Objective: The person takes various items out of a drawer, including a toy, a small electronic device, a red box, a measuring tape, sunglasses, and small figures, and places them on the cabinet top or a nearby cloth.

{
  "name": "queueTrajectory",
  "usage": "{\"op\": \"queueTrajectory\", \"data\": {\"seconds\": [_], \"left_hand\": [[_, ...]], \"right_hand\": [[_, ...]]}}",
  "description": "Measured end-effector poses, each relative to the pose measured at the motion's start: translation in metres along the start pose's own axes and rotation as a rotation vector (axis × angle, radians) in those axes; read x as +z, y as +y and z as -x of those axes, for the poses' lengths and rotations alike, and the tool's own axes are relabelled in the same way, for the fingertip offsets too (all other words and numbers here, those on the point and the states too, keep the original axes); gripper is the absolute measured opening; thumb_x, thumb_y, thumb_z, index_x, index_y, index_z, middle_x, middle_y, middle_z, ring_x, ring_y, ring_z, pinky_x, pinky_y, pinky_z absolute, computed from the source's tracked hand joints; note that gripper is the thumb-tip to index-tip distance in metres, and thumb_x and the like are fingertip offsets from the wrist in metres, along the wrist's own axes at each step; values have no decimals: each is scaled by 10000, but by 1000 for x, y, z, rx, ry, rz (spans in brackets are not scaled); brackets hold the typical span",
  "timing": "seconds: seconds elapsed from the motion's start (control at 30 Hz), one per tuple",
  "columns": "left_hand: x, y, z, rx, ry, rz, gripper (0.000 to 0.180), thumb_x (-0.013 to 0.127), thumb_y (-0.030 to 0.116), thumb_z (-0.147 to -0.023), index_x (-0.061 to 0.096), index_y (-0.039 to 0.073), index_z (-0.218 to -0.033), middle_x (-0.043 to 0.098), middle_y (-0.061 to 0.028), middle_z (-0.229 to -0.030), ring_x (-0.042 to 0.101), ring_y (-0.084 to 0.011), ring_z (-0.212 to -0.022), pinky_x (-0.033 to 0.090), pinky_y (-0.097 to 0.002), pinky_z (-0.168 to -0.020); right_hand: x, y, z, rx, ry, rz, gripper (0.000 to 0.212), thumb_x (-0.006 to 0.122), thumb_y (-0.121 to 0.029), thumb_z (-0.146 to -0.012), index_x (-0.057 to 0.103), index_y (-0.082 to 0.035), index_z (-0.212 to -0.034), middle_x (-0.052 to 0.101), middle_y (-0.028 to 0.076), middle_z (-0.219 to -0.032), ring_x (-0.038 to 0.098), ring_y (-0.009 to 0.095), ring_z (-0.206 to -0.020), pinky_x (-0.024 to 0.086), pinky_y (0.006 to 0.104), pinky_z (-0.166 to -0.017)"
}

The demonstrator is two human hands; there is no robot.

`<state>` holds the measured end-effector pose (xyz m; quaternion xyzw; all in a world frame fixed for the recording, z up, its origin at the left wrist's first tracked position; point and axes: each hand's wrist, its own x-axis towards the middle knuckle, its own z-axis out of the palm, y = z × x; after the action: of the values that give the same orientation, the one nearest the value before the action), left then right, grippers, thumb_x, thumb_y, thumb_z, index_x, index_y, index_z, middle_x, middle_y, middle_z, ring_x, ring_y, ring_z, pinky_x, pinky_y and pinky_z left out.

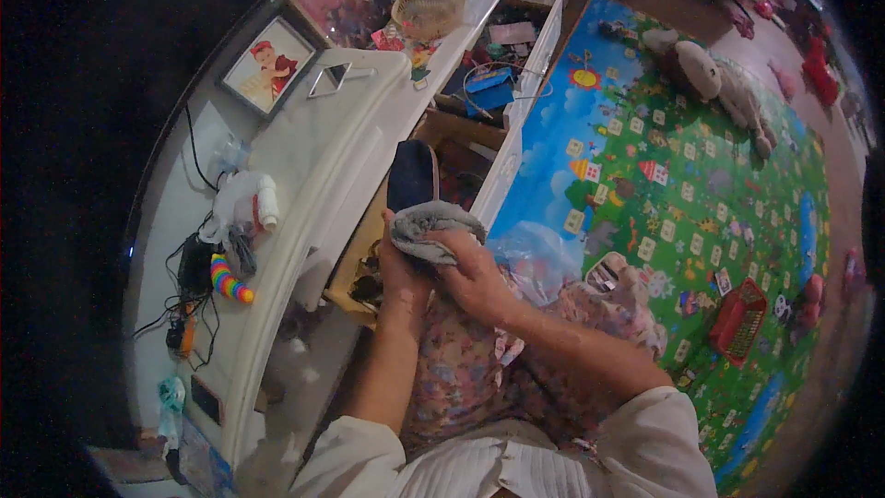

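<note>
The left hand (403, 272) is closed around the lower end of a dark blue object (412, 175); the thumb side lies along the left edge, and the remaining fingers are mostly hidden. The right hand (477, 275) is closed on a grey cloth (437, 221), with the fingers bent over its near side and pressing it toward the left hand. No gap shows between palm and cloth – the exact finger placement beneath it cannot be told.

The dark blue object is elongated, with a rounded far end and a paler line along its right edge. It points away from the body, and its lower end is covered by the cloth. The cloth is bunched in thick, soft folds.

Both items are held above an open drawer (355, 267) of the white cabinet (304, 184), in front of the person's floral-patterned lap (461, 373). A translucent bluish plastic bag (539, 258) lies just beside the right hand – a printed play mat (682, 221) covers the floor farther right.
</note>
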<state>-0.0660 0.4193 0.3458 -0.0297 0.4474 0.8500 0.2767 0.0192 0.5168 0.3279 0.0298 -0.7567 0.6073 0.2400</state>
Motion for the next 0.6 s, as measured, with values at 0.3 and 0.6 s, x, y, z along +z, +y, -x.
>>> {"op": "queueTrajectory", "data": {"seconds": [0.3, 0.6], "left_hand": [[20, 21, 3, 143, 108, -153, 555, 437, 458, -915, 472, 21, -1256, 560, -111, -1167, 544, -229, -1050, 416, -349, -930], [-34, 184, -62, 855, 851, -1510, 433, 413, 344, -933, 516, -16, -1150, 571, -199, -1119, 537, -342, -1011, 414, -382, -866]], "right_hand": [[-56, 0, -35, 669, 340, -878, 382, 511, -309, -882, 555, -3, -1105, 598, 116, -1005, 568, 219, -889, 478, 358, -773], [-90, 21, -56, 651, 368, -751, 362, 487, -342, -897, 549, -34, -1077, 593, 82, -966, 586, 202, -843, 499, 334, -699]]}}
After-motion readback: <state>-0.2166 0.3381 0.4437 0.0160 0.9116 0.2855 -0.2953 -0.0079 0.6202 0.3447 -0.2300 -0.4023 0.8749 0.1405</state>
